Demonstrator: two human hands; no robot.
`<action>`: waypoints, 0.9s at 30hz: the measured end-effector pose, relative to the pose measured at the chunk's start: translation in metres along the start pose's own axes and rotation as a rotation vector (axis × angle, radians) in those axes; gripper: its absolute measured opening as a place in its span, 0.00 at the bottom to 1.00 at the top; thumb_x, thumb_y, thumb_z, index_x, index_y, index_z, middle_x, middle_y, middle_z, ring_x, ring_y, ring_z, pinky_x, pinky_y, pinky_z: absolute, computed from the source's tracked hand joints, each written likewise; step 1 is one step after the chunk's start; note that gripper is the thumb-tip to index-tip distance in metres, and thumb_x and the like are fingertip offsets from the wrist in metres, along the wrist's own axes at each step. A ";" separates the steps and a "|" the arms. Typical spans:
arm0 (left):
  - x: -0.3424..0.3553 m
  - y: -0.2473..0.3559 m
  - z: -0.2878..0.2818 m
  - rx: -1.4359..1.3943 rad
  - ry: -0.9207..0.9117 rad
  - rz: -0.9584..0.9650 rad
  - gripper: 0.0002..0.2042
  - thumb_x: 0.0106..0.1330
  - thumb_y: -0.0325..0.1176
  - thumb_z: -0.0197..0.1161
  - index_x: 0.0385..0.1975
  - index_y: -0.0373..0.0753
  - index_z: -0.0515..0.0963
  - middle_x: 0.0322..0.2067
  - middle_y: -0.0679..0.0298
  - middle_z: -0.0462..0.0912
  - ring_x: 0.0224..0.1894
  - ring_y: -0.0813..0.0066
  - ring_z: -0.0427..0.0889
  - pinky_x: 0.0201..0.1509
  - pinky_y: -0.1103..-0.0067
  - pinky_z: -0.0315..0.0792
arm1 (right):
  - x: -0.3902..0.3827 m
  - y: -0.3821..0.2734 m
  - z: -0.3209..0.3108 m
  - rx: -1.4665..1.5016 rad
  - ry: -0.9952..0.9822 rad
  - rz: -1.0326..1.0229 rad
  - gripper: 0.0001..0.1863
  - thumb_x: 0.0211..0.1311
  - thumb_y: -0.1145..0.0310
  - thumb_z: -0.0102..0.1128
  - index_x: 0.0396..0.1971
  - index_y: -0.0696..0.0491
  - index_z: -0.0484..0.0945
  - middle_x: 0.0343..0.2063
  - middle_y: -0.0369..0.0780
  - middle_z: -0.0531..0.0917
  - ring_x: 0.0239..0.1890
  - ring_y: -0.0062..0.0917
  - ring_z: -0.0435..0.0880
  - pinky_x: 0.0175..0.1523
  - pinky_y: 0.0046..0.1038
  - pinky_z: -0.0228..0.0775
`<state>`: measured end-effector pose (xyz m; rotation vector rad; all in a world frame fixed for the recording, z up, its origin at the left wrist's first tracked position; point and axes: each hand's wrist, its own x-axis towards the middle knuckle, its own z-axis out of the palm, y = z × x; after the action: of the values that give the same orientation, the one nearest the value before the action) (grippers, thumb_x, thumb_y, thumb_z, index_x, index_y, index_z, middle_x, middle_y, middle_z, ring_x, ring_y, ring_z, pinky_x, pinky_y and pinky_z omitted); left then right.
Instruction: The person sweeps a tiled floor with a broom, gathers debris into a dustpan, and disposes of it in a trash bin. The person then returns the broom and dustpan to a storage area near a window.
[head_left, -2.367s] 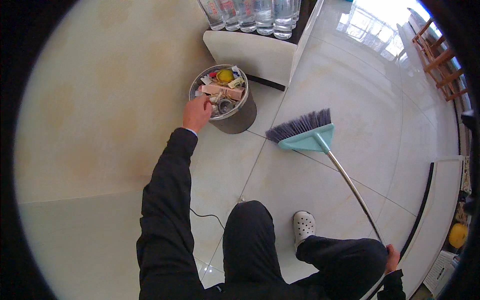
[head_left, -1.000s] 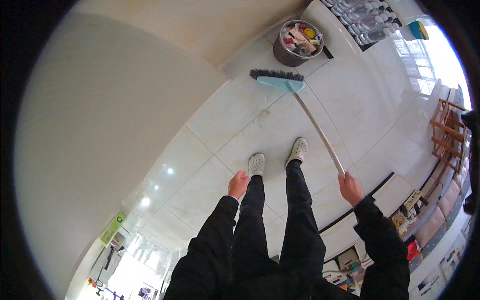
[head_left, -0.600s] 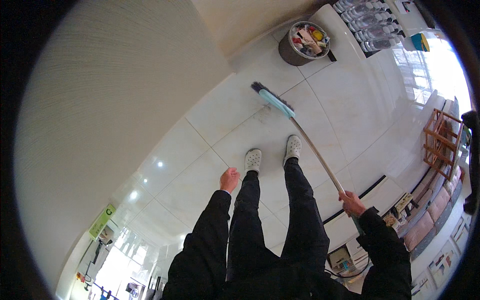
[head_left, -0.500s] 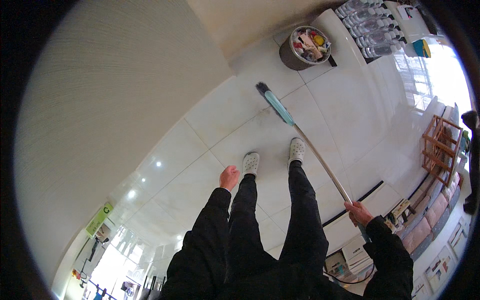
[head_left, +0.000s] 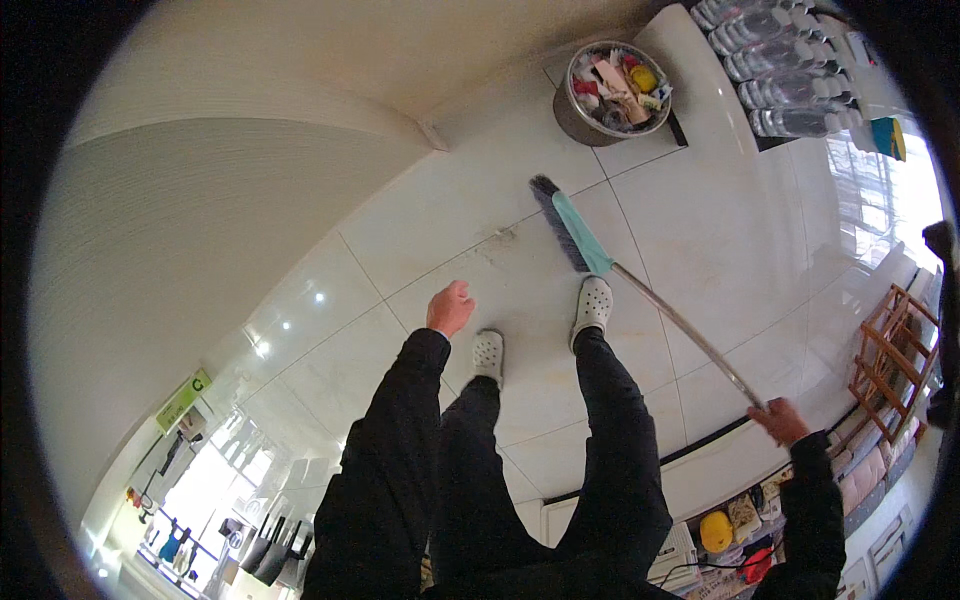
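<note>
So our right hand [head_left: 780,420] is clamped on the broom [head_left: 688,336] over at lower right, and the teal brush end [head_left: 582,235] is near the middle of the frame, just above our right shoe [head_left: 593,300]. Our left hand [head_left: 450,308] is left of centre with fingers curled; we can't tell if it's fully closed. A full trash bin [head_left: 582,126] stands up top.
</note>
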<state>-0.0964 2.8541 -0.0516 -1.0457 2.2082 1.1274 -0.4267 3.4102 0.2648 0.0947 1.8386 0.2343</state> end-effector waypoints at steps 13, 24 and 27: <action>0.254 0.014 0.150 0.301 0.194 0.517 0.31 0.56 0.38 0.69 0.61 0.40 0.66 0.53 0.52 0.74 0.52 0.53 0.76 0.54 0.66 0.72 | 0.111 -0.014 -0.083 -0.728 0.939 -0.232 0.16 0.39 0.62 0.74 0.17 0.58 0.78 0.15 0.48 0.75 0.23 0.44 0.77 0.33 0.42 0.68; 0.295 -0.045 0.134 0.424 0.027 0.655 0.09 0.56 0.36 0.63 0.20 0.38 0.78 0.22 0.54 0.79 0.29 0.50 0.79 0.34 0.63 0.73 | 0.138 0.017 -0.025 -0.558 1.226 -0.156 0.16 0.35 0.73 0.72 0.17 0.54 0.69 0.15 0.45 0.74 0.22 0.44 0.75 0.28 0.39 0.64; 0.266 -0.084 0.103 0.368 0.082 0.581 0.09 0.57 0.36 0.65 0.22 0.38 0.81 0.21 0.55 0.81 0.24 0.58 0.81 0.30 0.68 0.74 | 0.129 0.023 -0.006 -0.516 1.238 -0.159 0.15 0.34 0.75 0.72 0.18 0.54 0.69 0.15 0.45 0.74 0.22 0.43 0.74 0.28 0.39 0.62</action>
<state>-0.1881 2.7946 -0.3284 -0.3034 2.7397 0.8373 -0.4694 3.4558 0.1492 -0.7006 2.9005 0.7629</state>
